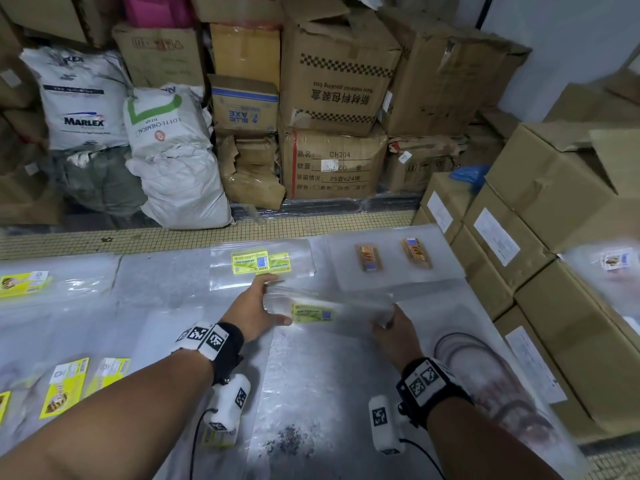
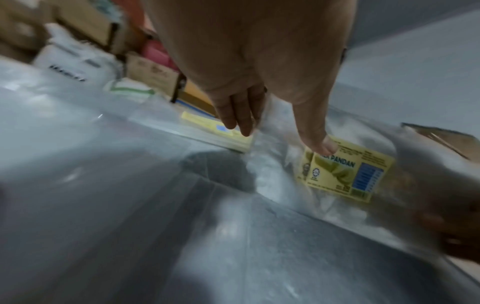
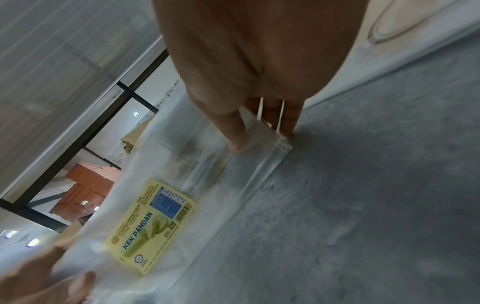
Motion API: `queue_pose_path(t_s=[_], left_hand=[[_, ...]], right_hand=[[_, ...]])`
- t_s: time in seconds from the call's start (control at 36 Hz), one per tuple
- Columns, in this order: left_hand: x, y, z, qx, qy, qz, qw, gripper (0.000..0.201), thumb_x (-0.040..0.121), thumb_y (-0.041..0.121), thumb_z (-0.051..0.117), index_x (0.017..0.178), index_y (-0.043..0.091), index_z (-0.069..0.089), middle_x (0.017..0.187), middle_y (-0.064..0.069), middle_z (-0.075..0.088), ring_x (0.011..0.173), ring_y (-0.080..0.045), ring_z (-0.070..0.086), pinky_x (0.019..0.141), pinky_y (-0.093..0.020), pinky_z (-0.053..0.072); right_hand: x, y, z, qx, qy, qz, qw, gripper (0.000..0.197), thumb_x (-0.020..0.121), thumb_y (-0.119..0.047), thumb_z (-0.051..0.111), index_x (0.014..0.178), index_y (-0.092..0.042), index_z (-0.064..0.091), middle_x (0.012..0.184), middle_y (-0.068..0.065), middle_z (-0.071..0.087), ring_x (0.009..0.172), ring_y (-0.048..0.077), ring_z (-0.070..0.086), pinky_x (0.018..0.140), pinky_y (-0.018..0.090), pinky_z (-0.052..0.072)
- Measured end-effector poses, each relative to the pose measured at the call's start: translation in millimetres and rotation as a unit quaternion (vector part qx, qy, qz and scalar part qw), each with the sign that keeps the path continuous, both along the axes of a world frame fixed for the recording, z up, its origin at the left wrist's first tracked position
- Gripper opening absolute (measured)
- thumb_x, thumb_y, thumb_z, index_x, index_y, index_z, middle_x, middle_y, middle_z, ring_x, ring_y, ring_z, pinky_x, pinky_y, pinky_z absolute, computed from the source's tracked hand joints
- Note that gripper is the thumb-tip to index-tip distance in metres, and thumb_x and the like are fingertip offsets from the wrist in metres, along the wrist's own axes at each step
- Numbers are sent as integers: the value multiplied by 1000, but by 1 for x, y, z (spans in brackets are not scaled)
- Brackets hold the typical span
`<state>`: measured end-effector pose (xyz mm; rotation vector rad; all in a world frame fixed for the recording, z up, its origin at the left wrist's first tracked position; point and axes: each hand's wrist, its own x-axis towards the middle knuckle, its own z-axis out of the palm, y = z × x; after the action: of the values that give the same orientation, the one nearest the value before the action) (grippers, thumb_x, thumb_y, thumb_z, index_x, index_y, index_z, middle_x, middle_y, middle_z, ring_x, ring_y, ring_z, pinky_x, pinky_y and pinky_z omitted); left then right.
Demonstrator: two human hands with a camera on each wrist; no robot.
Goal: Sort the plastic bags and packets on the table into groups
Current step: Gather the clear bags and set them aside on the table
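Fingers of both hands pinch one clear Kek Pandan bag [image 1: 325, 308].
Left hand [image 1: 258, 308] grips its left end, right hand [image 1: 393, 329] its right corner, above the table [image 1: 329, 393], near the matching bags [image 1: 261, 263].

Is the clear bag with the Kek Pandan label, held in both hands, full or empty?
Empty. The bag looks flat and see-through between the left hand and right hand; only its yellow label shows.

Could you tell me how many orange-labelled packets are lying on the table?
2. Both lie on a clear sheet at the far right of the table: one orange-labelled packet to the left, the other beside it to the right. More may be hidden elsewhere.
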<state>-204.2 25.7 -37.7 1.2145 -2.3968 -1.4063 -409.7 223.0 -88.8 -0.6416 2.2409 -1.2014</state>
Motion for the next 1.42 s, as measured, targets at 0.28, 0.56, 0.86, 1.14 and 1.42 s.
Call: queue_pose_path(t_s=[0.28, 0.56, 0.86, 1.14, 1.42], left_hand=[[-18, 14, -24, 125, 46, 89, 987, 47, 91, -11, 53, 112, 24, 29, 109, -13, 47, 81, -22, 53, 56, -32, 45], [-15, 14, -25, 40, 31, 79, 996, 45, 95, 12, 62, 123, 20, 27, 101, -3, 61, 77, -10, 62, 52, -13, 45], [-8, 5, -30, 42, -50, 31, 997, 69, 80, 5, 74, 128, 20, 27, 100, -14, 61, 76, -24, 60, 71, -51, 58], [-10, 5, -20, -75, -82, 34, 993, 28, 94, 12, 53, 111, 24, 35, 89, -3, 66, 75, -19, 62, 65, -30, 47], [-6, -5, -11, -35, -63, 32, 997, 39, 95, 12, 55, 128, 15, 34, 99, -2, 64, 85, -18, 60, 64, -23, 46]], right_hand=[[2, -11, -14, 18, -16, -13, 1000, 63, 89, -10, 60, 146, -4, 34, 140, 15, 51, 129, 32, 49, 108, 48, 40], [2, -11, 11, 29, -1, -27, 999, 60, 94, -9, 60, 146, -1, 31, 135, 20, 53, 126, 37, 50, 99, 35, 39], [-4, -9, 4, 26, 2, -7, 1000, 42, 84, -20, 73, 120, -11, 52, 108, 8, 65, 99, 27, 62, 83, 35, 50], [-5, -11, 9, -1, 36, -20, 999, 38, 88, -16, 70, 121, -6, 54, 107, 10, 66, 95, 27, 61, 76, 25, 41], [-6, -34, 21, 52, 13, 11, 998, 44, 93, -19, 61, 131, -4, 44, 118, 14, 60, 109, 30, 58, 90, 34, 45]])
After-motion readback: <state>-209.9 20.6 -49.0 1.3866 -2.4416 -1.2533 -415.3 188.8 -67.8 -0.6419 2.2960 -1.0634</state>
